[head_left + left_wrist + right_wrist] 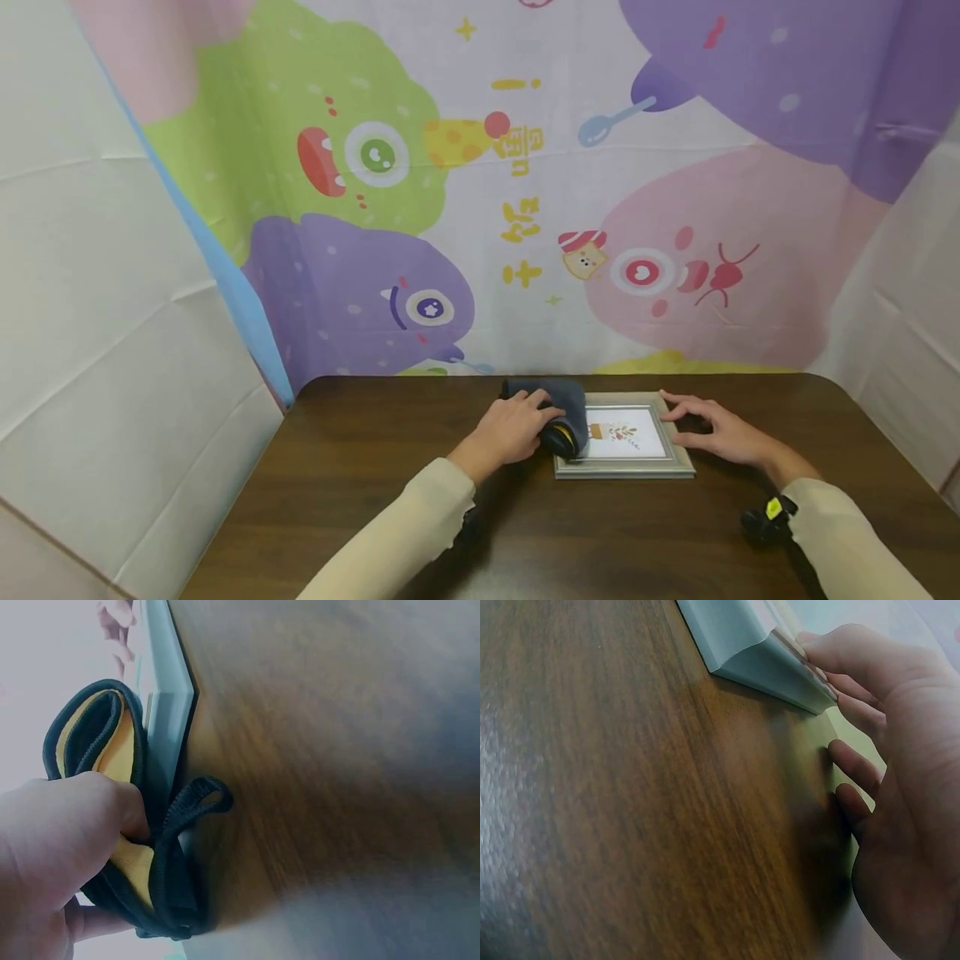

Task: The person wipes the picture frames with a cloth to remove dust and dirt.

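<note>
A folded cleaning cloth [567,400], dark grey with black edging, a yellow inner side and a small loop, lies over the left part of a picture frame [624,477]. My left hand [516,427] grips this cloth; in the left wrist view the thumb presses into the yellow fold [133,870]. The frame lies flat on the table, silver-beige, with a white picture [626,433] of a potted plant partly covered by the cloth. At its right side, my right hand [723,429] holds the frame's edge between thumb and fingers. The two lower fingers [855,765] stay off the frame.
The brown wooden table [360,500] ends at a rounded far edge behind the frame. A curtain [480,183] with cartoon monsters hangs beyond it, and pale wall panels [112,292] flank the table. Black wrist devices [767,521] sit at the cuffs.
</note>
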{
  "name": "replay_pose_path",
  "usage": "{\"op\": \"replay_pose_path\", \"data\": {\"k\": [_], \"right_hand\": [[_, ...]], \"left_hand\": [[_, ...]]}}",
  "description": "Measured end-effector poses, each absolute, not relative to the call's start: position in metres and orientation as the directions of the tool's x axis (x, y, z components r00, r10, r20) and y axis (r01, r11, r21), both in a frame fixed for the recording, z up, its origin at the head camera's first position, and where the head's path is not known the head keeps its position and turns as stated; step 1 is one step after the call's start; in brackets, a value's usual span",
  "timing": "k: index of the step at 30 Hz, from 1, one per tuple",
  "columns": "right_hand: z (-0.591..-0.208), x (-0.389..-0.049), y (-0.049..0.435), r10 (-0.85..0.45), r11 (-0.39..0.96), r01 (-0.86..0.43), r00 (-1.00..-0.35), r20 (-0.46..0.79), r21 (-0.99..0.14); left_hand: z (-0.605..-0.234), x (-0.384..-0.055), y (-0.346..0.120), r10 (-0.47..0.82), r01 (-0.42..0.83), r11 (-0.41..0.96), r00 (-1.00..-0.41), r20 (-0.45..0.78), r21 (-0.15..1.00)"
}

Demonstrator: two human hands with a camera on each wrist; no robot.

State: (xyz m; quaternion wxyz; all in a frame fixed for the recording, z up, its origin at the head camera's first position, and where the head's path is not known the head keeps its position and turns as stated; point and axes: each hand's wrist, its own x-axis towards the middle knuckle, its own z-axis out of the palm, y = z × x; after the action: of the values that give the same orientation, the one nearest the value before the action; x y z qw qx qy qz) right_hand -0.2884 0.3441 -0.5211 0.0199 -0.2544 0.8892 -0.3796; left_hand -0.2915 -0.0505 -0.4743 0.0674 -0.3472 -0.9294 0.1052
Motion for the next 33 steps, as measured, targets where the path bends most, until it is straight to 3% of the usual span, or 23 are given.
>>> {"op": "replay_pose_path", "data": {"k": [10,20,33], "right_hand": [[-0.523,-0.287,0.345,-0.455,0.596,-0.434,-0.876,0.162,-0.675],[-0.521,-0.29,0.344,-0.465,0.593,-0.446,-0.869,0.167,-0.67],[-0.523,-0.288,0.345,-0.443,0.589,-0.414,-0.884,0.15,-0.694]], "left_hand": [[-0.473,-0.298,-0.044,0.645,0.621,0.744,-0.764,0.024,-0.244],[-0.473,-0.291,-0.04,0.656,0.611,0.708,-0.755,0.01,-0.354],[-0.474,-0.279,-0.04,0.669,0.627,0.696,-0.744,-0.001,-0.35]]}}
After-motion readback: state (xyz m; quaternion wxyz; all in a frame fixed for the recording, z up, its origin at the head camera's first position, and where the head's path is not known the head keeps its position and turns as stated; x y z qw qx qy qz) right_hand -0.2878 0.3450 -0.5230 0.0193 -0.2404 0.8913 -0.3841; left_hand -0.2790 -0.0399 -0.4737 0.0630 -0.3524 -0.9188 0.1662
